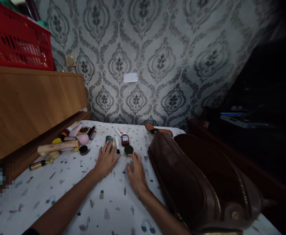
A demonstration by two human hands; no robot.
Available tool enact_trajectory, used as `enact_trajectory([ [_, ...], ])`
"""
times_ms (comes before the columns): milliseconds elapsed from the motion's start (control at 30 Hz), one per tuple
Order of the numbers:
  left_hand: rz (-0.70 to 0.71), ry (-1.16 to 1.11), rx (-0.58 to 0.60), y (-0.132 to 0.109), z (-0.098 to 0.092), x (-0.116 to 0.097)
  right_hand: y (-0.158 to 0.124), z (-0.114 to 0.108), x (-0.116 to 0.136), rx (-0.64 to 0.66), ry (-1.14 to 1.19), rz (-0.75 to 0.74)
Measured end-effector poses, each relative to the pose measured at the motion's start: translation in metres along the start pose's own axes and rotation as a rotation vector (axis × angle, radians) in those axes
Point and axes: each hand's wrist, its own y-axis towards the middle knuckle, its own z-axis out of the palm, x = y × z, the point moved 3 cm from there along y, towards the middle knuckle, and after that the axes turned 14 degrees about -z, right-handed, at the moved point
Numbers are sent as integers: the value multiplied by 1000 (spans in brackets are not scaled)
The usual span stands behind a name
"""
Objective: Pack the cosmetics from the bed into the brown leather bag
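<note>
Printed sheet (59,195) is the work surface. The big brown bag (196,182) lies on it, zip looks open; we use the bag as ref for all places. The wooden board (35,104) is far left of the bag, well apart.

Both hands are left of the bag, palms down on the sheet. The right hand (136,173) is just beside the bag's left wall, flat, fingers loose, gripping nothing. The left hand (106,160) is further left of the bag, fingers spread, also holding nothing.

Small stuff:
- The cosmetics heap (67,140) is far left of the bag, near the board.
- The red bottle (125,139) is left of the bag's top end, beyond both hands.
- The dark round jar (128,149) is just past the right fingertips, near but apart.
- The white tube (117,145) is at the left fingertips; can't tell if touching.

How we'd do it, our judgement: pinch one item per hand, thumb + 2 fingers, low on the body. The jar is squat, so grab it by the sides, not the lid. The tube is thin and may roll, so pin it first, then lift. Keep the wrists low so the red bottle isn't knocked over.
</note>
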Motion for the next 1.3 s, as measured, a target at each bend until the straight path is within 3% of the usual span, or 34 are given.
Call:
enact_trajectory([
  [100, 88, -22, 19, 0, 3, 0, 0, 1, 1, 1, -1, 9],
  [300, -3, -75, -23, 1, 7, 6, 1, 0, 2, 3, 7, 17],
  [500, 79, -59, 11, -2, 3, 0, 2, -1, 4, 5, 20, 19],
  [900, 92, -58, 28, -2, 3, 0, 6, -1, 4, 41, 47, -25],
  [1033, 102, -63, 17, -2, 5, 1, 7, -3, 6, 81, 53, -27],
  [1200, 98, -73, 21, -2, 4, 1, 9, -3, 14, 222, 36, -73],
  [1300, 112, -106, 17, -3, 1, 0, 11, -6, 17, 190, 47, -77],
])
